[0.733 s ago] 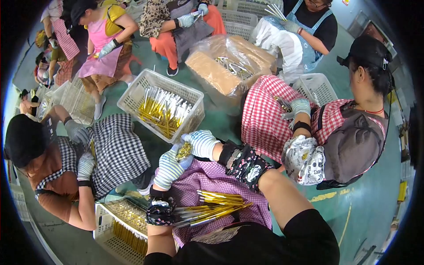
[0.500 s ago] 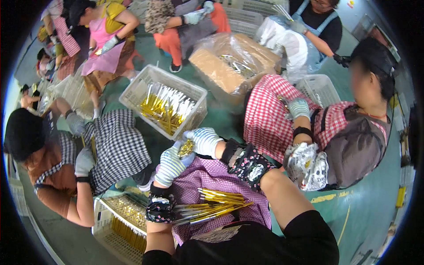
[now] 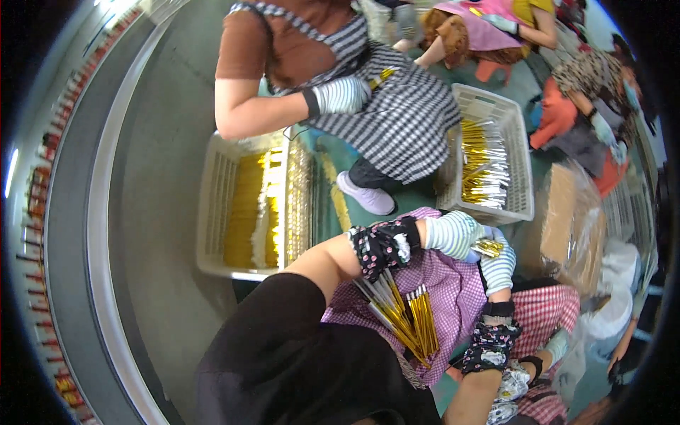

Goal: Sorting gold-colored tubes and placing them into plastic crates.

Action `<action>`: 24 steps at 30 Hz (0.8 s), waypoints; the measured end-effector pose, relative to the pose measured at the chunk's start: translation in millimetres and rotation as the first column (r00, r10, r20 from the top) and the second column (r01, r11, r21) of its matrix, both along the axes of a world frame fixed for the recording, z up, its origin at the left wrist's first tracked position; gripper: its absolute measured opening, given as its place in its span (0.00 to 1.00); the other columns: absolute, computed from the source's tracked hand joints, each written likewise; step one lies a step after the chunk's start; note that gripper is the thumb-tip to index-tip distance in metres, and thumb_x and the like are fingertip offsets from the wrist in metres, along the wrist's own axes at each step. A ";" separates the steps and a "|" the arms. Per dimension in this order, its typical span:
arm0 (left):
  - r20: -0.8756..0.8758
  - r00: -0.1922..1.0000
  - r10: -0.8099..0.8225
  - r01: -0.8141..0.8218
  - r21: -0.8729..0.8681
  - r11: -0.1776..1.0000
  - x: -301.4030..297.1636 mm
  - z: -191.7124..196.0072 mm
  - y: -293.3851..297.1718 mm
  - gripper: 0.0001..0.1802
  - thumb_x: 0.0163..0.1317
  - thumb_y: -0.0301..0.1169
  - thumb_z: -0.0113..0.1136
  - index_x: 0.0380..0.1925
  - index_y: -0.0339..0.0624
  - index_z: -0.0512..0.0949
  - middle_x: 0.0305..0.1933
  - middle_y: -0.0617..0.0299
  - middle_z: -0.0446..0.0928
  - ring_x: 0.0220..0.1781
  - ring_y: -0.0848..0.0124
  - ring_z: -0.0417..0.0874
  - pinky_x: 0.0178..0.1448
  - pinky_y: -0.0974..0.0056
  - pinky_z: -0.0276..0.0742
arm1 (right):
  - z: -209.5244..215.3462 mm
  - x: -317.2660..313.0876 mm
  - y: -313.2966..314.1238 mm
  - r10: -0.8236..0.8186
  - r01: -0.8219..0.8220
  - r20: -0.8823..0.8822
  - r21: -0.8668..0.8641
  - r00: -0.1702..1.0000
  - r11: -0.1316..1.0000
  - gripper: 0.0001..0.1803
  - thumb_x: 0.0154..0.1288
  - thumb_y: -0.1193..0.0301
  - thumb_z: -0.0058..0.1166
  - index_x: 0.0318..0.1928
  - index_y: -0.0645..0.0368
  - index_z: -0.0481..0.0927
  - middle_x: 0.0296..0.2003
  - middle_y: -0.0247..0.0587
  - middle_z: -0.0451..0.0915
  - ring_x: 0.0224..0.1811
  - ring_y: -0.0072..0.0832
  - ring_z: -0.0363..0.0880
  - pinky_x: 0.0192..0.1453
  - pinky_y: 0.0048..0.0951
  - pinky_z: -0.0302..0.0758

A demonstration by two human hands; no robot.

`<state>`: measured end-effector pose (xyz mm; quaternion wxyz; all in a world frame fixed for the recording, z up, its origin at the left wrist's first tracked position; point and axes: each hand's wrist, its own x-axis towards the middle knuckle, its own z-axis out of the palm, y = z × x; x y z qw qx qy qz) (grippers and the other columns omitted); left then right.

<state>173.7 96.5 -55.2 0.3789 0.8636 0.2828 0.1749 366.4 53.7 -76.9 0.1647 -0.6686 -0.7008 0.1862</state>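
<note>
On a crowded workshop floor, your gloved left hand and right hand pinch gold sticks together; more sticks wait along your lap's edge.

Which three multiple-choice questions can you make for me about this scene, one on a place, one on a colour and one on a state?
1. Where does the loose bunch of gold sticks lie?
A. on the grey floor
B. on the purple checked cloth over the person's lap
C. on a brown carton

2. What colour are the gloves on the person's own hands?
A. plain black
B. plain red
C. white with thin stripes

3. How are the gloved hands placed?
A. together around a small gold bundle
B. far apart and empty
C. flat on the floor

Answers:
1 B: the gold sticks rest on the purple checked cloth.
2 C: the gloved hands show white knit with thin stripes.
3 A: both hands meet at the small gold bundle.
</note>
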 end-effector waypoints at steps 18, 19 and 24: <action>0.040 0.998 0.041 -0.044 0.076 0.996 5.1 -5.6 -2.1 0.25 0.52 0.45 0.66 0.48 0.47 0.76 0.29 0.48 0.82 0.32 0.46 0.83 0.37 0.50 0.79 | -7.7 6.7 2.8 -0.043 0.041 -0.087 -0.033 0.995 0.999 0.16 0.60 0.68 0.61 0.49 0.55 0.82 0.38 0.49 0.86 0.39 0.42 0.86 0.44 0.37 0.80; 0.046 0.998 0.038 -0.042 0.084 0.996 6.2 -4.4 -2.3 0.24 0.52 0.44 0.66 0.48 0.47 0.76 0.30 0.48 0.82 0.32 0.47 0.83 0.37 0.51 0.79 | -2.5 6.1 0.4 -0.041 0.040 -0.077 -0.010 0.996 0.999 0.16 0.60 0.66 0.61 0.49 0.54 0.82 0.38 0.50 0.85 0.40 0.44 0.85 0.44 0.38 0.80; 0.048 0.999 -0.014 0.012 0.027 1.000 8.0 1.5 1.4 0.23 0.53 0.43 0.67 0.48 0.48 0.76 0.31 0.48 0.82 0.35 0.46 0.83 0.38 0.51 0.79 | 9.5 0.6 -2.8 -0.052 0.051 0.004 0.045 0.999 0.998 0.13 0.63 0.62 0.57 0.46 0.51 0.81 0.37 0.52 0.84 0.40 0.52 0.83 0.45 0.48 0.78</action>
